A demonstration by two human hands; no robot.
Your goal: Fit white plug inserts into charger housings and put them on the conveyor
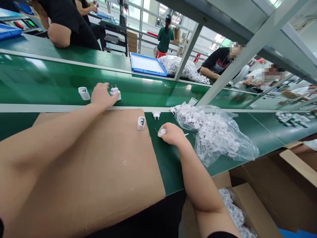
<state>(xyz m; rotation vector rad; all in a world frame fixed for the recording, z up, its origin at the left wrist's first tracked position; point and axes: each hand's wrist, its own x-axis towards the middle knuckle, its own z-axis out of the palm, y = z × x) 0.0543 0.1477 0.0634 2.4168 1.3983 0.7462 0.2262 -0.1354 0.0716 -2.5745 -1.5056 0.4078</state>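
My left hand (101, 96) reaches over the green conveyor belt, its thumb and fingers closed around the left side of a white charger (116, 93) whose two prongs point up. To its left on the belt stands a white charger housing (84, 94). My right hand (171, 133) pinches a small white plug piece (161, 132) above the green worktop; a thin prong sticks out to its left. Just beyond lies another white two-pin plug piece (156, 115). An open-ended white housing (141, 123) stands at the cardboard sheet's right edge.
A cardboard sheet (106, 165) covers the worktop before me. Right of my right hand lies a clear bag (215, 132) of white plug pieces. An open carton (257, 205) stands below right. Beyond the belt are a blue-rimmed tray (148, 64), a slanted metal post (223, 72) and several co-workers.
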